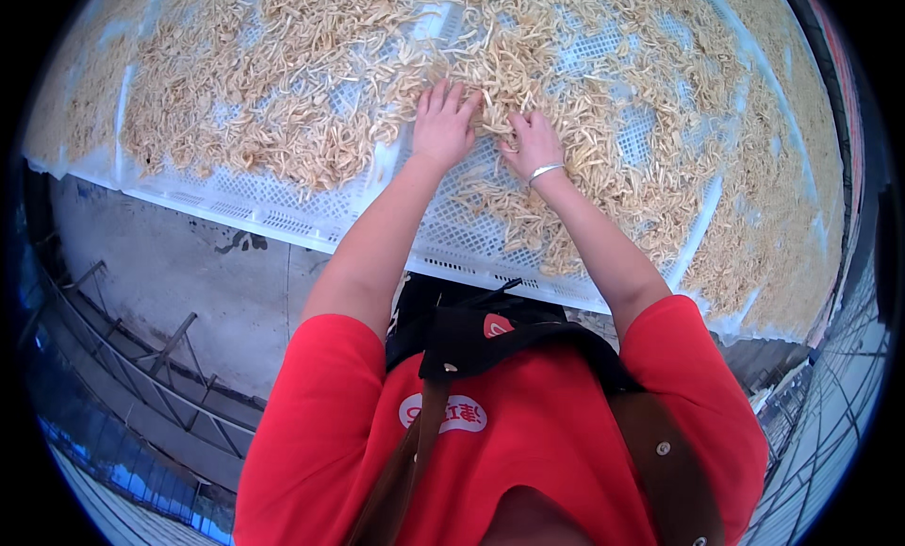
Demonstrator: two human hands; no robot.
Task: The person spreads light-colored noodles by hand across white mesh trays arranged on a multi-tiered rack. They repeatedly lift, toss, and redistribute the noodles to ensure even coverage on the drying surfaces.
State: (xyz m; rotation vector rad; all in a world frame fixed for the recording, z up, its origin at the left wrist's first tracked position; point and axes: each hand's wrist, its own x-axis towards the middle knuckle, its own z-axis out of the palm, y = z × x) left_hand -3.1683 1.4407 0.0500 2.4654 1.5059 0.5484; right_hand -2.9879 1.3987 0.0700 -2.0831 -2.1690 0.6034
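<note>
Pale yellow-tan strips (pixel 283 103), looking like dried vegetable strips, lie in uneven heaps on white perforated trays (pixel 283 206). My left hand (pixel 445 124) rests on the strips near the raised seam between two trays, palm down with its fingers apart. Just to its right, my right hand (pixel 534 146), with a silver bracelet (pixel 544 172) at the wrist, has its fingers curled into the strips. Its thumb and fingertips close around some of them. Between and below the hands, the tray's mesh shows through a thinner patch.
More trays of strips (pixel 754 225) continue to the right and far left. Below the trays' near edge lies a grey concrete floor (pixel 189 254). Metal framing (pixel 170 357) stands at the lower left, and wire mesh (pixel 830 414) at the lower right.
</note>
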